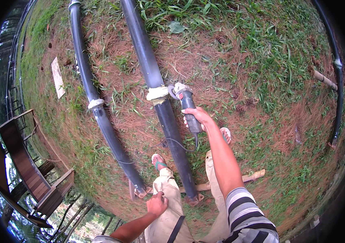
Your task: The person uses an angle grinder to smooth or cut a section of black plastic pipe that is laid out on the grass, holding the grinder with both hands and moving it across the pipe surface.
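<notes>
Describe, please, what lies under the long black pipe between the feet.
A brown wooden bar shows either side of the pipe, apparently crossing beneath; whatever the pipe covers cannot be seen.

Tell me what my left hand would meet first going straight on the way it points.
Your left hand would probably meet your beige trouser leg first; it lies just ahead, toward the picture's upper right. Whether they touch now is hard to tell.

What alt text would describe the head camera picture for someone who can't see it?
A person's bare right hand grips a grey-and-black angle grinder, its disc close beside a lumpy cream collar on a long black pipe. The left hand is by beige trousers; a second black pipe runs alongside, above green grass strewn with brown pine needles.
</notes>
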Demonstrator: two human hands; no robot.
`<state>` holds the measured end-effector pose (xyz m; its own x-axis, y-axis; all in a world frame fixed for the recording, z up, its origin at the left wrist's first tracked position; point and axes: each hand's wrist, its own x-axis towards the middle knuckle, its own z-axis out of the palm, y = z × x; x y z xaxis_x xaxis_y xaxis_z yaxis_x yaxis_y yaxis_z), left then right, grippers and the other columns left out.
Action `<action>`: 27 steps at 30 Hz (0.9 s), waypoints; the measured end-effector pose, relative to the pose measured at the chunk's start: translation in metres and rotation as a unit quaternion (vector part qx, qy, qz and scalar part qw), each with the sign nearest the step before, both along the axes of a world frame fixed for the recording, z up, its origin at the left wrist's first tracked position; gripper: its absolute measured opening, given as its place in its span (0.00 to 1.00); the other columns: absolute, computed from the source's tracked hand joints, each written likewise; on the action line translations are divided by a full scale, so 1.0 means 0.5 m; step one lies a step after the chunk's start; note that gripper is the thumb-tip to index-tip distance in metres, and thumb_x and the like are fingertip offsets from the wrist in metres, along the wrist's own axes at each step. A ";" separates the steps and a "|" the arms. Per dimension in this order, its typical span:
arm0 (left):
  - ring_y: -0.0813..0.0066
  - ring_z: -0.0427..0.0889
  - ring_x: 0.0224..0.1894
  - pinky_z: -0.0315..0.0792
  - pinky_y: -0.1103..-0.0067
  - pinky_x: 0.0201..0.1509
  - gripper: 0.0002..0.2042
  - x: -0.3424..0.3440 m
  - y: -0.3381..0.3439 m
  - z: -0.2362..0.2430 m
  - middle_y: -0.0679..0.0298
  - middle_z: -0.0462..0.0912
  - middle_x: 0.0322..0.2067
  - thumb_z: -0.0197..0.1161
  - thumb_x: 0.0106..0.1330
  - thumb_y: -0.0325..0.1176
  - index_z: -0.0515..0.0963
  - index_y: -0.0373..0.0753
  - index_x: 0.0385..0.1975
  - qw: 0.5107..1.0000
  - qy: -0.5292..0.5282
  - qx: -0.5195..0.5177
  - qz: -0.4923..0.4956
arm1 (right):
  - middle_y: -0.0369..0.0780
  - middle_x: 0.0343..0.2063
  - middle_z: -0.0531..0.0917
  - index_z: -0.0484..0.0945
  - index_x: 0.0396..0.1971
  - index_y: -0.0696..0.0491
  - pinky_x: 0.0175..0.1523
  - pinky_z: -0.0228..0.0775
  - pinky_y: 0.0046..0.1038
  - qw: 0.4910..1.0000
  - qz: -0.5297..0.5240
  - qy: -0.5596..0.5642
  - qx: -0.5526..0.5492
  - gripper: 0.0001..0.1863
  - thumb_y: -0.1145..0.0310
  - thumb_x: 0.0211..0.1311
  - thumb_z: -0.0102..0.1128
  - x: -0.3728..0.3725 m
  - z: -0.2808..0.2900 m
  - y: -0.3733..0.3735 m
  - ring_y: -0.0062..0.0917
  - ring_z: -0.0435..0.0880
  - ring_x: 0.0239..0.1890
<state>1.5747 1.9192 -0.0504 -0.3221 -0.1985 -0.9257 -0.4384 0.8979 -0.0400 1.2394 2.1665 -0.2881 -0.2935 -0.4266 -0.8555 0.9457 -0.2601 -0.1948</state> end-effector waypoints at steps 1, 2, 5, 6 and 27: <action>0.51 0.87 0.51 0.78 0.56 0.55 0.18 -0.003 0.002 0.003 0.53 0.89 0.44 0.61 0.68 0.45 0.81 0.43 0.52 1.000 0.014 0.004 0.000 | 0.41 0.26 0.86 0.80 0.42 0.56 0.30 0.84 0.31 1.000 0.002 0.000 0.002 0.19 0.61 0.60 0.77 -0.003 0.000 0.000 0.27 0.87 0.23; 0.51 0.87 0.51 0.79 0.56 0.55 0.18 -0.005 0.004 0.005 0.53 0.89 0.44 0.61 0.68 0.45 0.81 0.43 0.52 1.000 0.028 0.008 0.000 | 0.41 0.26 0.86 0.80 0.41 0.56 0.30 0.84 0.32 1.000 0.003 0.001 0.014 0.19 0.61 0.59 0.77 -0.008 -0.002 -0.003 0.27 0.87 0.23; 0.52 0.87 0.51 0.79 0.56 0.55 0.18 -0.011 0.008 0.007 0.53 0.89 0.43 0.60 0.68 0.45 0.81 0.43 0.51 1.000 0.002 0.012 0.001 | 0.41 0.25 0.86 0.80 0.41 0.56 0.30 0.84 0.32 0.999 0.015 0.006 0.029 0.18 0.62 0.60 0.77 -0.004 -0.004 0.005 0.27 0.87 0.23; 0.52 0.87 0.51 0.79 0.56 0.55 0.18 -0.006 0.005 0.005 0.53 0.89 0.43 0.60 0.68 0.45 0.81 0.43 0.51 1.000 0.003 0.011 0.002 | 0.41 0.25 0.86 0.79 0.40 0.56 0.30 0.83 0.32 0.999 0.028 0.012 0.029 0.17 0.62 0.60 0.76 -0.006 -0.001 0.006 0.27 0.87 0.23; 0.52 0.87 0.49 0.79 0.56 0.55 0.18 0.012 -0.015 0.009 0.53 0.89 0.44 0.61 0.68 0.45 0.82 0.42 0.51 0.999 0.012 0.014 0.029 | 0.40 0.27 0.86 0.80 0.43 0.56 0.30 0.84 0.32 0.996 0.069 0.017 0.049 0.19 0.61 0.60 0.77 -0.059 -0.001 0.009 0.26 0.87 0.23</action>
